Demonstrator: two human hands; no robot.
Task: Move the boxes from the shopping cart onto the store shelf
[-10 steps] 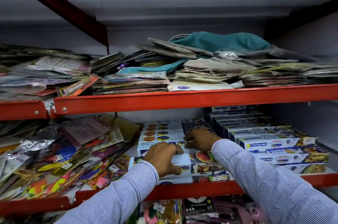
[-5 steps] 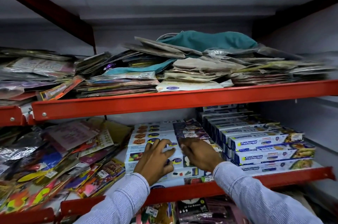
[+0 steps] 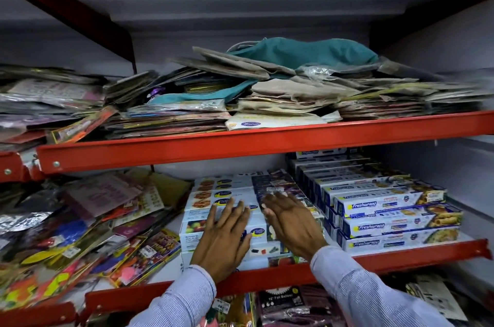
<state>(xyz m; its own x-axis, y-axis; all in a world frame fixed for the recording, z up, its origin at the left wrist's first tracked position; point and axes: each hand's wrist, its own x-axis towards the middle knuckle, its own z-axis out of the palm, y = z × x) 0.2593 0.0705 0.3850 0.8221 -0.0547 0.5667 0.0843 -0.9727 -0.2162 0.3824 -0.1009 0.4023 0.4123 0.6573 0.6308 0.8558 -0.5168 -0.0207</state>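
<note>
A stack of long white boxes (image 3: pixel 222 193) with food pictures lies in the middle of the lower red shelf (image 3: pixel 401 260). My left hand (image 3: pixel 223 238) rests flat on top of the front boxes with its fingers spread. Beside it, my right hand (image 3: pixel 290 222) lies flat on the same stack, fingers stretched forward. Neither hand grips a box. To the right sits a taller stack of blue and white Freshwrapp boxes (image 3: pixel 387 209). The shopping cart is out of view.
Loose colourful packets (image 3: pixel 80 225) fill the left of the lower shelf. The upper red shelf (image 3: pixel 240 139) holds piles of flat packets and a teal cloth bag (image 3: pixel 299 52). More packets (image 3: pixel 294 305) lie below the lower shelf.
Both hands went from curled on the front box to lying flat with fingers spread on the stack. The front box now sits further back. The view shifted a little.
</note>
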